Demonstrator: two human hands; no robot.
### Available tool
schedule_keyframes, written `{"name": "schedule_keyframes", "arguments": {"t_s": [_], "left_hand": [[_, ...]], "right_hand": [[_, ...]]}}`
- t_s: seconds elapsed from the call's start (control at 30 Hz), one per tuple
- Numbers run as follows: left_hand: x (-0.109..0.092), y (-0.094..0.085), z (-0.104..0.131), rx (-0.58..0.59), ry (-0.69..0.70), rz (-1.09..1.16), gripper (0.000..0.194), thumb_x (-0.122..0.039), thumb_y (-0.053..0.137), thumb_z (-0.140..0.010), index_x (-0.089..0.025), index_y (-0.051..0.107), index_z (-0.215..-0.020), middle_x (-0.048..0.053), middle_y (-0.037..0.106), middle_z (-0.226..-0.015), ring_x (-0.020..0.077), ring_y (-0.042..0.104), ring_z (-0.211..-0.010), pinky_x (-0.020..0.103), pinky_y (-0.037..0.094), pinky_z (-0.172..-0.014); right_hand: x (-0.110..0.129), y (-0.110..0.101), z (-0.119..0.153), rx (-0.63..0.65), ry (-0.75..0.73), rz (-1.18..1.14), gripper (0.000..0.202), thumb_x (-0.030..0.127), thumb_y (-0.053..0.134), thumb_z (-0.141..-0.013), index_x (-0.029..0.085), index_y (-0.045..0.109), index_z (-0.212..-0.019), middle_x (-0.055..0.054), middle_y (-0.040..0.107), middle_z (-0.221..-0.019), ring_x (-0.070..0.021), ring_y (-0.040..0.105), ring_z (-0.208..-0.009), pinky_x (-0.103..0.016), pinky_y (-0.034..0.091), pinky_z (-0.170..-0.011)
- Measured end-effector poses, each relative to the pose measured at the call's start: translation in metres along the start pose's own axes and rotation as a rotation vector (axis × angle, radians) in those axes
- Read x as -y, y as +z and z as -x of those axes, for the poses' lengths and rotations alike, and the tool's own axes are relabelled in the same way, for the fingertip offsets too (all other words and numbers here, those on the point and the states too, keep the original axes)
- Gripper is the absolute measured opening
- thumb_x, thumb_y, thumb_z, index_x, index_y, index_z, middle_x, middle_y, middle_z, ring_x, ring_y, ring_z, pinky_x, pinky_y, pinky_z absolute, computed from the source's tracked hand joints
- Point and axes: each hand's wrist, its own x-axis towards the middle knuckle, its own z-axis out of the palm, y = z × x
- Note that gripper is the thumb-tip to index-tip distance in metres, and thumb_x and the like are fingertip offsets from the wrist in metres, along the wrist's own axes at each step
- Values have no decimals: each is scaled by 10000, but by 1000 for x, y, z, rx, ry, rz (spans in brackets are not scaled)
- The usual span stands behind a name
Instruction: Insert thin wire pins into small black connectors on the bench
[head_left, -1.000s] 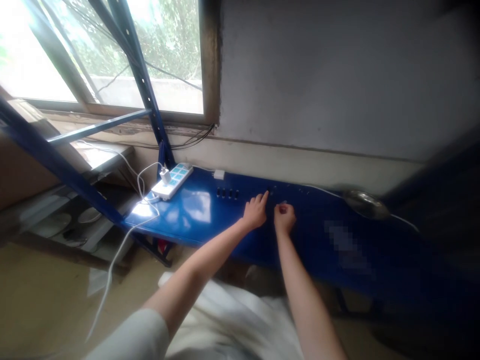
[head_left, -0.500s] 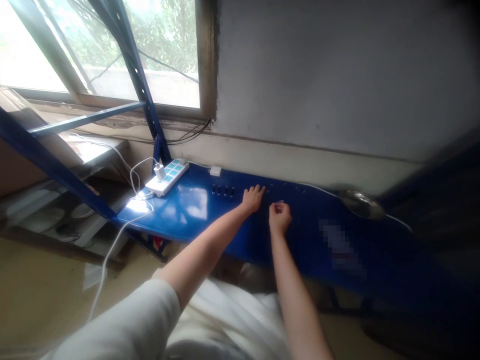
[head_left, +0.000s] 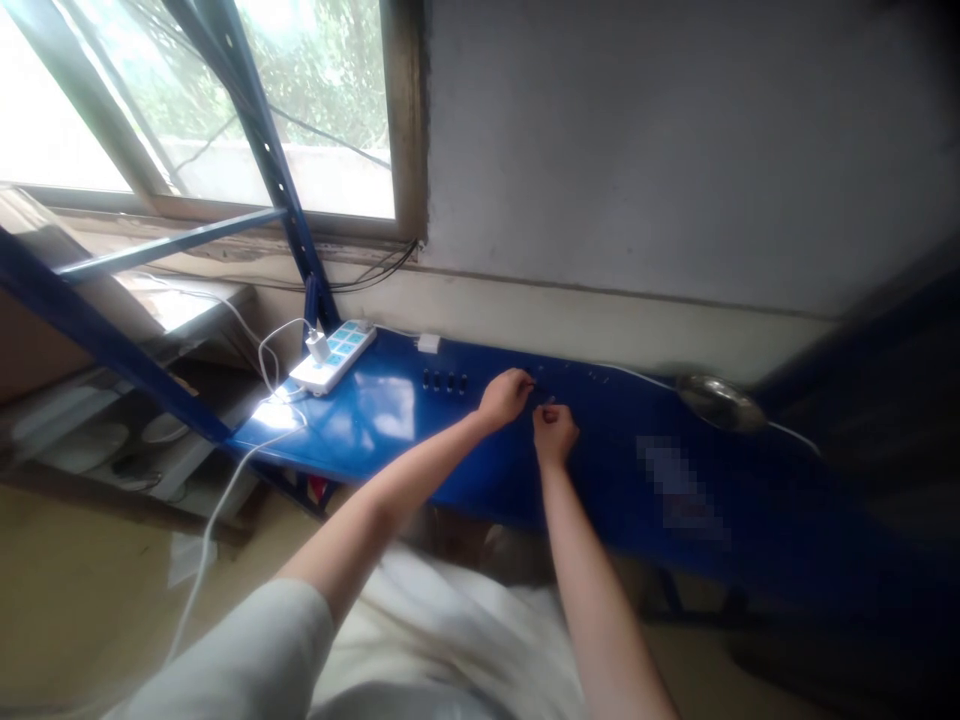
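Observation:
Over the blue tabletop (head_left: 465, 440), my left hand (head_left: 505, 398) is closed in a pinch. Whatever its fingertips hold is too small to name. Just to the right and nearer to me, my right hand (head_left: 556, 434) is also closed, thumb against fingers. A small clear piece (head_left: 552, 401) shows at its fingertips; its kind cannot be made out. The two hands are close together but apart. Several small dark pieces (head_left: 450, 383) stand in a row left of my left hand. Tiny pale bits (head_left: 598, 378) lie scattered beyond my right hand.
A white power strip (head_left: 334, 358) with a plugged-in charger (head_left: 317, 345) lies at the left end, its cable hanging off the edge. A white adapter (head_left: 428, 343) sits near the wall. At the right is a shiny metal dish (head_left: 721, 402). A blue metal upright (head_left: 274, 165) rises at left.
My left hand's fingers, earlier stretched toward the tabletop, have drawn together into a pinch. The right hand stays closed near the same spot and has turned slightly.

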Motion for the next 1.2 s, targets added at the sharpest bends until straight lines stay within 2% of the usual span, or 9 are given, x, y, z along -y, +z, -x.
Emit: {"name": "schedule_keyframes", "arguments": {"t_s": [0.1, 0.2, 0.47, 0.6, 1.2], "left_hand": [[-5, -10, 8, 4, 94, 84, 96, -174, 524, -795, -151, 576, -872, 45, 607, -865, 131, 550, -738, 242, 446, -686], [-8, -18, 13, 1, 131, 102, 87, -162, 524, -790, -146, 571, -861, 46, 597, -849, 127, 542, -723, 240, 442, -668], [-12, -32, 16, 35, 218, 22, 113, -138, 478, -801, -142, 570, -866, 62, 590, -850, 146, 540, -773, 257, 440, -697], [-13, -35, 16, 64, 268, -35, 151, -120, 440, -808, -137, 568, -888, 75, 589, -868, 156, 539, -801, 270, 440, -716], [-11, -38, 15, 74, 269, -104, 155, -132, 423, -830, -129, 565, -893, 83, 592, -879, 173, 538, -818, 288, 445, -727]], "right_hand": [[2, -1, 1, 17, -20, 42, 145, 311, 521, -716, 171, 558, -724, -64, 656, -657, -181, 604, -624, -272, 418, -637], [6, -3, 2, 29, -25, 78, 136, 295, 506, -720, 168, 557, -720, -66, 661, -665, -186, 614, -644, -270, 412, -646], [13, -5, 5, 78, -130, 186, 107, 253, 498, -717, 165, 558, -707, -57, 650, -642, -194, 599, -646, -288, 376, -678], [12, -5, 5, 80, -134, 196, 90, 239, 512, -712, 161, 556, -708, -55, 650, -641, -191, 592, -632, -292, 370, -682], [11, -4, 6, 52, -136, 167, 100, 261, 482, -711, 175, 528, -691, -42, 622, -601, -183, 568, -592, -286, 369, -657]]}}
